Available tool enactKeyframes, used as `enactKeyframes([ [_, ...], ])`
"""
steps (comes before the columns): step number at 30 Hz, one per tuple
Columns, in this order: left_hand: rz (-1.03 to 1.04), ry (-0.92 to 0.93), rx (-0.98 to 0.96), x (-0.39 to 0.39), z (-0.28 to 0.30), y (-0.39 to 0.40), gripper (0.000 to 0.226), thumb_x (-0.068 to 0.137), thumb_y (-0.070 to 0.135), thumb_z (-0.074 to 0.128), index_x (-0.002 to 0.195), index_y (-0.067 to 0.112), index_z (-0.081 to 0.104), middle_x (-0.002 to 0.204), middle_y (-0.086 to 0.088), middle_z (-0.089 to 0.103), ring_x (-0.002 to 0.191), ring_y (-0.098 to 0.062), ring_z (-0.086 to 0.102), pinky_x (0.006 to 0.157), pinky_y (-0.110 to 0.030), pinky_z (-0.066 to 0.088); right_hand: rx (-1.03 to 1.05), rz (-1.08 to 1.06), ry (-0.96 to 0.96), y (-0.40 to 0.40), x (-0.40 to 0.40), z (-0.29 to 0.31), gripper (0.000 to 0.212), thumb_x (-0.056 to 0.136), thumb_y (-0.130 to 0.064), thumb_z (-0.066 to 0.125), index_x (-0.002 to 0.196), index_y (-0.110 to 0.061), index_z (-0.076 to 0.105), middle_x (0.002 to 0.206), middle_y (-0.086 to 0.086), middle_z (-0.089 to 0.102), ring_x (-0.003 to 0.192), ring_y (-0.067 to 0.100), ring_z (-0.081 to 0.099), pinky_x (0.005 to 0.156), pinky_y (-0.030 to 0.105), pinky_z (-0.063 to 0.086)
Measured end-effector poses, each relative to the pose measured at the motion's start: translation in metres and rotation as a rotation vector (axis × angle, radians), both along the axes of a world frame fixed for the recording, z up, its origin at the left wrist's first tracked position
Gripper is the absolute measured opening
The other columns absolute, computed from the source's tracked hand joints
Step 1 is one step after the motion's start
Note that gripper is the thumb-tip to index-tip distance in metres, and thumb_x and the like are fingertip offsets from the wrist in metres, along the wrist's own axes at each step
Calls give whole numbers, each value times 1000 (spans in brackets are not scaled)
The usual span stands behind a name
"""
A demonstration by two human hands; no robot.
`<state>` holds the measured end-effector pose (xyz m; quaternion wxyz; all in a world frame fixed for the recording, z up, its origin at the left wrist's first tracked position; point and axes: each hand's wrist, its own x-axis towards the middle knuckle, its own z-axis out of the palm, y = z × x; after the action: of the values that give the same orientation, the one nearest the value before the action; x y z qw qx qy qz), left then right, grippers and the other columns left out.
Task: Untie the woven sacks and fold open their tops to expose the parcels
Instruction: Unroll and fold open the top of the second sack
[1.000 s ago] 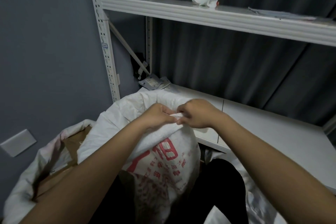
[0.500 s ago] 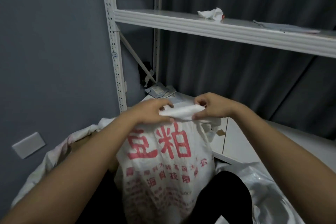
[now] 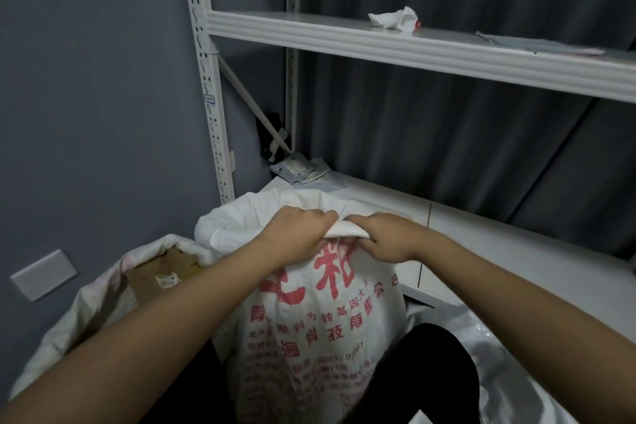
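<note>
Both hands work at the top of a white woven sack [image 3: 323, 337] printed with red characters, which stands upright low in the middle of the view, close in front of the person. Left hand [image 3: 296, 237] has its fingers curled over the rolled upper edge of the sack, gripping the cloth from above; right hand [image 3: 389, 237] pinches the same rolled edge just beside it, thumb under and fingers on top, so the two hands almost touch at the sack's mouth. Behind the gripped edge the white fabric bunches up into a loose fold that rises toward the shelving. To the left lies a second sack [image 3: 86, 306], its top already spread wide, with a brown cardboard parcel [image 3: 161, 275] bearing a small label showing inside it. At the lower right a sheet of pale plastic [image 3: 499, 351] lies crumpled beside the person's dark-clad leg. A white metal rack [image 3: 206, 79] stands against the grey wall; its lower shelf [image 3: 516, 244] runs behind the sack and carries a few small packets [image 3: 299, 170] in its back corner, while the upper shelf [image 3: 378, 45] holds a crumpled white tissue [image 3: 394, 19] and some flat papers [image 3: 537, 45]. A pale switch plate [image 3: 43, 274] sits on the wall at the left.
</note>
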<state>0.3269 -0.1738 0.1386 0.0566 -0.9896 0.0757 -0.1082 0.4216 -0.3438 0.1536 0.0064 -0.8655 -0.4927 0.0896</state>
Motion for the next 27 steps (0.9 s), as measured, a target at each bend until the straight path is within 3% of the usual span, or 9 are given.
enactKeyframes([
  [4,-16,435,-684,-9,-4,22,26,88,51,57,97,28,53,90,10,57,85,-13,56,74,-27,43,-76,67,-406,-3,-8,-17,59,91,-17,45,146,-24,25,126,7,49,103,29,55,68,32,33],
  [7,-52,285,-400,-8,-16,17,26,95,45,45,111,27,56,100,4,61,93,-19,58,77,-30,44,-6,36,-126,-1,-16,-24,62,89,-34,52,145,-34,25,123,0,49,106,22,51,77,33,42],
  [10,-100,74,26,-8,-29,7,38,99,45,36,126,21,47,110,-3,61,92,-25,61,70,-31,38,134,-5,266,3,-20,-22,37,92,-44,54,125,-27,52,106,-4,63,95,16,58,77,27,44],
  [12,-89,71,-102,-10,-27,10,40,93,56,42,114,24,53,101,3,65,88,-20,61,69,-29,40,143,68,63,3,-23,-25,25,97,-32,49,115,-19,59,100,1,67,90,21,60,72,28,42],
  [15,-26,430,-543,-13,-21,25,33,79,55,65,98,30,56,93,10,62,85,-12,58,74,-29,45,205,177,-294,-2,-22,-45,34,89,-20,47,121,-14,59,100,8,66,87,28,63,69,36,47],
  [18,-23,472,-481,-17,-24,41,23,80,40,69,94,32,54,86,13,59,82,-11,58,72,-27,46,370,84,-125,-16,-13,-44,26,90,-27,43,103,-21,64,89,0,68,81,22,63,68,33,48],
  [22,70,371,-368,-15,-17,64,14,87,38,59,76,35,51,72,16,54,77,-11,55,65,-27,41,376,-226,365,-34,5,-42,22,94,-38,57,84,-20,65,82,-2,69,79,15,64,77,38,52],
  [25,89,529,-377,-9,-10,59,13,86,41,62,89,30,55,88,11,59,86,-13,56,73,-29,43,359,-235,384,-31,5,-43,22,94,-34,57,84,-17,66,84,0,70,81,16,65,79,39,53],
  [27,52,640,-552,-6,-6,45,27,81,45,68,100,30,56,99,11,60,93,-12,57,80,-28,44,358,-217,368,-30,1,-39,20,95,-34,55,87,-19,67,85,-4,70,81,13,64,78,36,52],
])
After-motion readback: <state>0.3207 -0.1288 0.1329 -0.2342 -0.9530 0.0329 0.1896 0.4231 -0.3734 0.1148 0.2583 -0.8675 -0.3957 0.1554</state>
